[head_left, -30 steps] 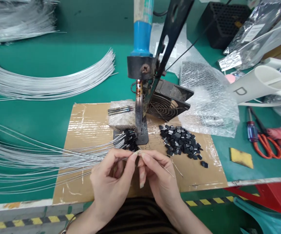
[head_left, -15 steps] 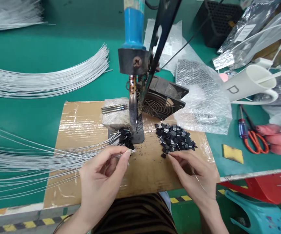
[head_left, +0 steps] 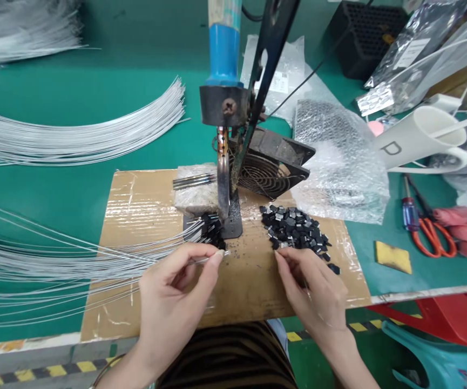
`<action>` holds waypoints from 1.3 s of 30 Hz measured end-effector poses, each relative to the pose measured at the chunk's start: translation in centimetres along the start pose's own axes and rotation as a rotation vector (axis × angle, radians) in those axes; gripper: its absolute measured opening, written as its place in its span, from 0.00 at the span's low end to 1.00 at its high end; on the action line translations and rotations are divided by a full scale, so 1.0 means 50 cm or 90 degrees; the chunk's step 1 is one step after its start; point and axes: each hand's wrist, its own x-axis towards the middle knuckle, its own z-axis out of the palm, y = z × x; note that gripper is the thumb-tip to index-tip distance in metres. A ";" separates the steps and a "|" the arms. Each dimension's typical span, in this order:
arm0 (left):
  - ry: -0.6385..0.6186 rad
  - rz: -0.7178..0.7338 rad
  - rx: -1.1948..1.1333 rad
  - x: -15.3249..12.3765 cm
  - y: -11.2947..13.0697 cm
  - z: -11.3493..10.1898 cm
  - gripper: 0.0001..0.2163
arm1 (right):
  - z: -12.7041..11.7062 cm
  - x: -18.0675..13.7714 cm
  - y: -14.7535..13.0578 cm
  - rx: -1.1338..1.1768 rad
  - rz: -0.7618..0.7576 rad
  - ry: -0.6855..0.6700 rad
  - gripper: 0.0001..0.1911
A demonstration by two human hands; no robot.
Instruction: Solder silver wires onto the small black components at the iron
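Observation:
My left hand (head_left: 184,286) pinches a thin white wire between thumb and forefinger. Its bare-looking tip (head_left: 227,253) pokes out past the fingertips, just below the black ends of a wire bundle. My right hand (head_left: 312,286) is closed in a pinch at the near left edge of a pile of small black connectors (head_left: 293,229). A fine shiny strand shows across its palm; whatever sits at the fingertips is too small to make out. Above and between the hands, a blue-handled soldering iron (head_left: 223,54) is clamped with its tip pointing down.
Cardboard (head_left: 136,205) covers the work spot. Behind the iron stand a wrapped block (head_left: 195,200) and a small fan (head_left: 269,167). White wires (head_left: 75,262) fan out leftward, another bundle (head_left: 95,138) beyond. Rightward lie bubble wrap (head_left: 338,162), a yellow sponge (head_left: 393,256), scissors (head_left: 433,237) and a mug (head_left: 415,138).
My right hand has drawn slightly left along the pile, uncovering a black connector at its right. The left hand keeps its pinch on the wire. The whole view has shifted a little.

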 end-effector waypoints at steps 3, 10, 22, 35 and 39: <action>-0.002 -0.001 0.004 -0.003 0.000 -0.003 0.03 | 0.000 0.002 -0.027 0.187 0.150 0.014 0.05; -0.015 0.008 0.016 -0.002 0.012 -0.013 0.03 | 0.030 0.047 -0.109 0.624 0.392 -0.012 0.02; -0.113 -0.017 -0.092 0.014 0.038 -0.016 0.05 | 0.051 0.068 -0.139 0.745 0.437 -0.080 0.03; -0.095 -0.015 -0.128 0.021 0.044 -0.013 0.07 | 0.049 0.050 -0.129 0.555 0.278 -0.068 0.11; -0.077 -0.030 -0.122 0.022 0.045 -0.013 0.07 | 0.045 0.038 -0.122 0.491 0.227 -0.039 0.20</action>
